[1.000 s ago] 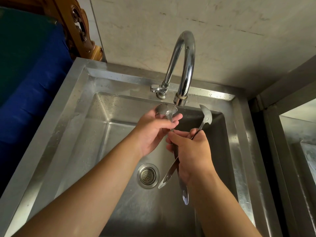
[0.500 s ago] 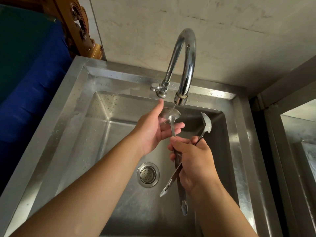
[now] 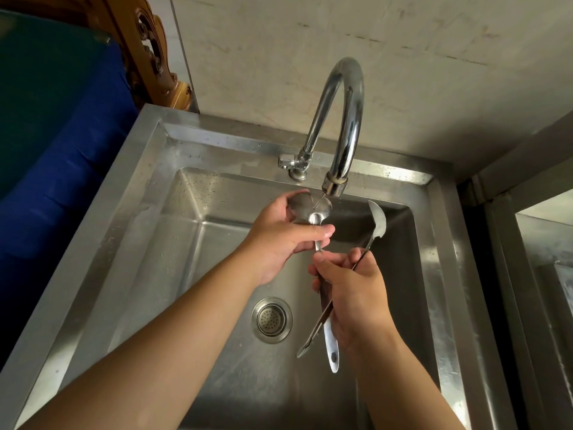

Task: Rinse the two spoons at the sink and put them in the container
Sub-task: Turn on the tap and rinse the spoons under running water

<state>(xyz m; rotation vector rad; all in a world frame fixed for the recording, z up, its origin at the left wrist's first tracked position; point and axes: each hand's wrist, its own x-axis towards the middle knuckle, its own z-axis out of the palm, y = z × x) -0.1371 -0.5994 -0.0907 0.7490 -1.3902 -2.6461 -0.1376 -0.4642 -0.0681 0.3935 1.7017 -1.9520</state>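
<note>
Two steel spoons are held over the steel sink (image 3: 173, 243). My right hand (image 3: 353, 293) grips both handles, which cross below it. The first spoon (image 3: 310, 206) has its bowl right under the tap's spout, where a thin stream of water strikes it. My left hand (image 3: 279, 240) wraps around that bowl, thumb on its far edge and fingers across the neck. The second spoon (image 3: 378, 221) sticks up to the right, clear of the water. No container is in view.
The curved chrome tap (image 3: 344, 119) rises from the sink's back rim, its lever (image 3: 286, 162) at the left. A round drain strainer (image 3: 272, 319) sits in the basin floor. A blue surface (image 3: 62, 169) lies left, and another steel unit (image 3: 542, 274) stands right.
My left hand has gone from flat behind the spoon's bowl to curled around it, thumb over the rim. My right hand and both handles have barely shifted.
</note>
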